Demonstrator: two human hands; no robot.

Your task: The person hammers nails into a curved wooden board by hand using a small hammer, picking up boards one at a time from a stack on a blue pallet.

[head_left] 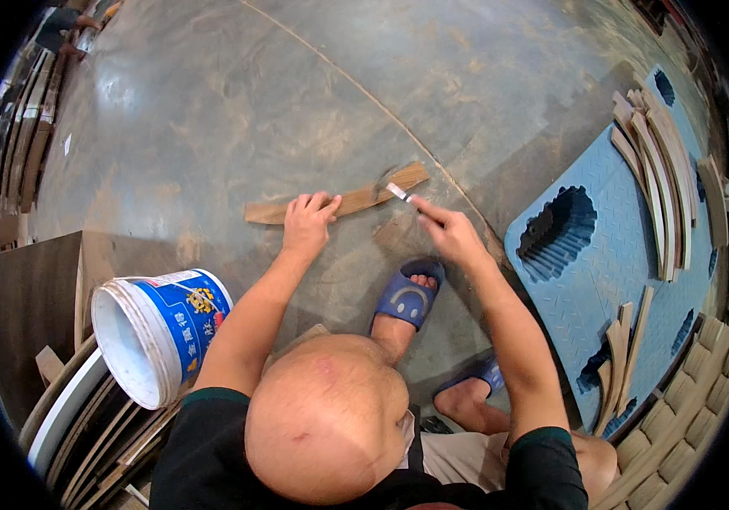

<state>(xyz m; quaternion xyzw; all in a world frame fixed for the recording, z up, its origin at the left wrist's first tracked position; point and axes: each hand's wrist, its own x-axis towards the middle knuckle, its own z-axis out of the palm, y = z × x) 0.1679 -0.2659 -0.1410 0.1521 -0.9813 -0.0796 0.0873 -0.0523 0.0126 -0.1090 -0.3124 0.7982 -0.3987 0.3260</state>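
Note:
A slightly curved brown wooden strip (359, 201) lies in front of me, low over the concrete floor; I cannot tell what it rests on. My left hand (307, 223) grips it left of its middle, fingers over the top and thumb along it. In my right hand (449, 234) is a small flat-ended tool (398, 192) with a pale tip and dark handle, either a scraper or a brush. Its tip points at the strip's right part, close to or touching the wood. The fingers are closed around the handle.
A tilted blue-and-white bucket (182, 327) stands at my left, beside stacked curved boards (97, 433). To my right, a blue plastic pallet (500, 229) with dark openings carries curved wooden strips (662, 183). Sandalled feet (407, 297) are below the strip. Another person (59, 30) is far left.

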